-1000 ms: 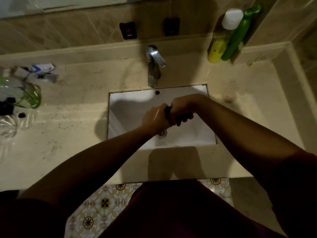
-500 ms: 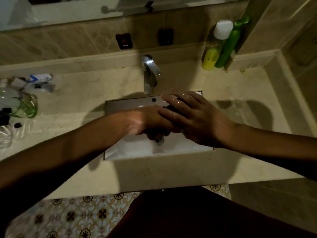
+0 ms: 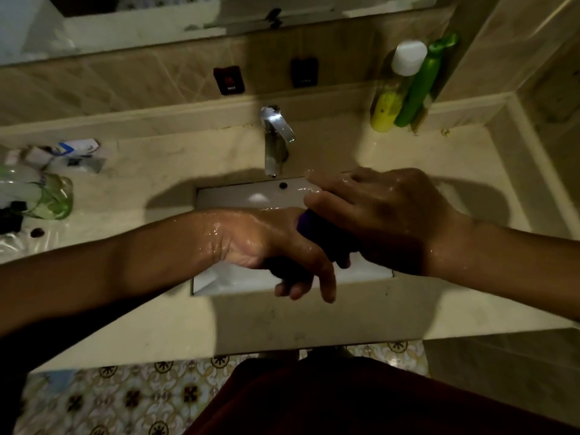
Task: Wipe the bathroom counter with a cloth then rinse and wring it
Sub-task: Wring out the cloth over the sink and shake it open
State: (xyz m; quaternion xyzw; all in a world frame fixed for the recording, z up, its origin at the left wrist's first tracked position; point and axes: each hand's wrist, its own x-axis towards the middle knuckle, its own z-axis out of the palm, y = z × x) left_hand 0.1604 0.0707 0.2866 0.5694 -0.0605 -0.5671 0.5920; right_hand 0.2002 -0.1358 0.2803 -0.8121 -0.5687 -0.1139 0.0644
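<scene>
Fingers (image 3: pixel 301 287) of the left hand (image 3: pixel 266 246) curl around one end of the dark purple cloth (image 3: pixel 317 230); the right hand (image 3: pixel 386 218) clamps the other, over the sink (image 3: pixel 238 196). Soft, sodden and probably slippery, it wants firm end grips for twisting.

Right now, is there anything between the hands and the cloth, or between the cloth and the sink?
Nothing visible. The left hand and the right hand both grip the dark purple cloth directly, and it hangs right over the white sink. The faucet stands behind, out of the way.
</scene>
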